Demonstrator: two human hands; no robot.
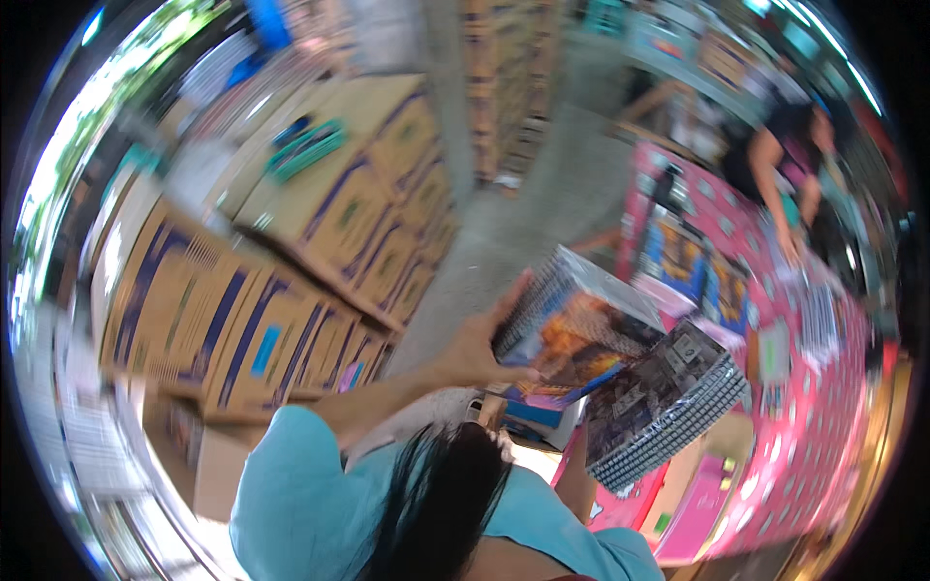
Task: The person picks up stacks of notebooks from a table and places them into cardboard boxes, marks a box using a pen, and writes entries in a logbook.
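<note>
My left hand (477, 347) is closed on the left side of a stack of spiral notebooks (591, 334), plastic-wrapped with an orange and blue picture cover. Against its lower right sits a second wrapped stack of spiral notebooks (668, 397) with a dark grey cover, tilted, its coil edge facing down and right. My right forearm (578, 474) rises beneath this dark stack, which hides the right hand and its fingers. Both stacks are held up in front of my body, beside a pink patterned table (804, 465).
Stacked cardboard boxes (358, 203) stand at left, with a teal object (305, 150) on top. More notebooks (678, 257) lie on the pink table, along with a pink flat item (697, 508). Across it, a person (775, 160) reaches onto the tabletop. Another box stack (509, 77) rises behind.
</note>
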